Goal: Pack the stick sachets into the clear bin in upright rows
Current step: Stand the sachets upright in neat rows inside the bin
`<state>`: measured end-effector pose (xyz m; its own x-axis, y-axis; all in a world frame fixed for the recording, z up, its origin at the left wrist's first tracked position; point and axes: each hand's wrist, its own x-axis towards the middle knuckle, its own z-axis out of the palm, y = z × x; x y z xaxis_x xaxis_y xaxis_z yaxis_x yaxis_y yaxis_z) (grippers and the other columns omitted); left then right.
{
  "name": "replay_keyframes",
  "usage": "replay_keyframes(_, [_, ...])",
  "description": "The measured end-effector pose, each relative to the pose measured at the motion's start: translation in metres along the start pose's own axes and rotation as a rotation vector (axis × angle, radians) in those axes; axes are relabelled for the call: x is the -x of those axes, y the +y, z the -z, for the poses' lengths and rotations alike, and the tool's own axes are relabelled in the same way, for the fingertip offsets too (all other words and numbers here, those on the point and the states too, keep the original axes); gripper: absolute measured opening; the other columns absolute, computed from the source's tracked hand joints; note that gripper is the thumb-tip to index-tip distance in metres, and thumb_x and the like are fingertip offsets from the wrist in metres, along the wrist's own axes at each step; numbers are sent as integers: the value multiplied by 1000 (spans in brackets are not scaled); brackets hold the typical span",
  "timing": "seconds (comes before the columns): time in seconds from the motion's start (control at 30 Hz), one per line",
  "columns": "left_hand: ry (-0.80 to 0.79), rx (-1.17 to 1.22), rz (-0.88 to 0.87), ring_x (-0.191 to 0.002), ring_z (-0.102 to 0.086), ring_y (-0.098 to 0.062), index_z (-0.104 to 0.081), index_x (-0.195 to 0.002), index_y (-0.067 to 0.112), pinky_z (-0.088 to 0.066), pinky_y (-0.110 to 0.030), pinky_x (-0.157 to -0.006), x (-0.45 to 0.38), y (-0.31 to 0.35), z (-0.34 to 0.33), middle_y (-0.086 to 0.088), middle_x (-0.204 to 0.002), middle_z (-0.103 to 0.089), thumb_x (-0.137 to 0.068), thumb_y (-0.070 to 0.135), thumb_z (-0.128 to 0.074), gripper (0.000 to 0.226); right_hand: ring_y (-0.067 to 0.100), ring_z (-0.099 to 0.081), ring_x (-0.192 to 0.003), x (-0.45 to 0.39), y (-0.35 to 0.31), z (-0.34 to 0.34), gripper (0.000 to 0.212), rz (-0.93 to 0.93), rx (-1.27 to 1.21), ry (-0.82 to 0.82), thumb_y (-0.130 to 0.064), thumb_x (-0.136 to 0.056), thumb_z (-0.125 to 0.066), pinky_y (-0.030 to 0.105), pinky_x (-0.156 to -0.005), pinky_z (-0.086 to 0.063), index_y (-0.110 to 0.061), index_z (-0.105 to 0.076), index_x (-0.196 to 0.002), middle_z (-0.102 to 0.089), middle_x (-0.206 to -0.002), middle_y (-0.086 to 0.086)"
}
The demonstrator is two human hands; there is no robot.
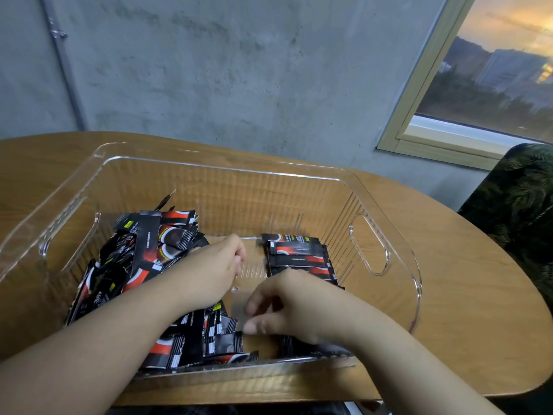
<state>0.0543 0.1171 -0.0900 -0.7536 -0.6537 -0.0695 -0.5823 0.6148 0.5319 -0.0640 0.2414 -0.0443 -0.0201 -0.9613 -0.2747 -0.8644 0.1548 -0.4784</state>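
While both forearms reach down into it, the clear bin (386, 205) sits on the wooden worktop (466, 295), its handle cut-out on the side wall beyond the right hand's knuckles. Left hand (221, 265): inside the bin, fingers (239, 250) curled inward at the middle of the floor; whether they pinch anything cannot be told. Right hand (287, 304): low over the bin floor, fingers (254, 310) loosely bent and pointing toward the left forearm, nothing visibly held. Loose pile of stick sachets (143, 247): black and red, heaped at all angles behind and beside the left wrist, filling that end of the bin. Near-wall sachets (191, 345): a further lot under the left forearm, just beside the right fingertips, leaning against the front wall. Ordered row of sachets (299, 253): overlapping one another just beyond the right hand's knuckles, the nearest ones hidden under that hand. Bare bin floor shows between the two sets of fingers. Surroundings: grey concrete wall (239, 70), window (493, 70) with pale frame, dark patterned chair (517, 211) at the worktop's far side.
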Motion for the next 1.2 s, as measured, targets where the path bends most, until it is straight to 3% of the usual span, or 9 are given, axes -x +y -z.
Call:
replay_keyframes(0.2, [-2,21,-9,-75,-49,2,-43,-99,28,-39,-24,-70,-2,-2,-1,17,-91,-58,-101,22,-32,12,17,-49,-77,-14,-18,-18,29,64,-33,-54,-33,-84,-70,24,-64,-37,-14,-65,-104,-59,-92,7])
replay_keyframes(0.37, [6,9,6,-87,-52,-5,-44,-98,30,-44,-29,-80,0,-1,0,18,-92,-60,-100,25,-34,12,15,-47,-73,-15,-15,-19,11,80,-64,-29,-27,-90,-63,21,-58,-36,-16,-63,-90,-52,-75,-3])
replay_keyframes(0.5, [-4,-41,-17,-93,-51,-11,-46,-96,29,-42,-31,-81,1,2,2,16,-93,-60,-101,28,-32,14,9,-52,-73,-12,-2,-7,7,33,-60,18,-26,-91,-61,22,-66,-40,-20,-64,-88,-57,-77,-8])
replay_keyframes(0.67, [-25,27,0,-96,-56,-17,-56,-93,27,-43,-37,-92,3,3,3,10,-95,-64,-96,55,-21,45,9,-51,-74,-10,13,11,10,-48,-62,161,-24,-94,-55,20,-62,-38,-26,-56,-84,-57,-79,-9])
replay_keyframes(0.77, [-63,92,11,-112,-52,-20,-58,-103,34,-39,-38,-99,8,7,6,8,-106,-65,-82,72,-10,64,9,-51,-66,-11,18,17,17,-122,-112,263,-22,-96,-52,20,-59,-39,-24,-54,-79,-53,-70,-8])
replay_keyframes(0.9, [-91,88,-20,-83,-56,-6,-54,-96,40,-45,-26,-72,11,12,10,13,-81,-65,-81,71,-43,36,11,-52,-66,-16,25,19,18,-174,-135,388,-23,-96,-51,23,-59,-38,-23,-56,-79,-56,-70,-6])
replay_keyframes(1.0, [-108,44,-44,-70,-51,-3,-56,-101,36,-41,-24,-62,11,14,12,13,-74,-59,-78,59,-65,34,9,-51,-66,-19,27,17,13,-183,-175,438,-24,-96,-51,20,-56,-36,-22,-56,-85,-55,-72,-9])
replay_keyframes(1.1, [-90,22,-61,-63,-56,-9,-59,-94,29,-43,-25,-59,9,13,12,7,-74,-62,-84,51,-63,24,2,-48,-63,-18,27,16,12,-172,-237,470,-25,-96,-53,17,-55,-34,-24,-56,-84,-54,-70,-13])
replay_keyframes(1.2, [-93,-10,-63,-62,-58,-14,-56,-84,24,-41,-26,-58,7,9,10,1,-73,-63,-88,48,-58,25,4,-54,-74,-15,27,17,15,-127,-215,521,-30,-93,-58,12,-60,-36,-28,-52,-79,-57,-77,-15])
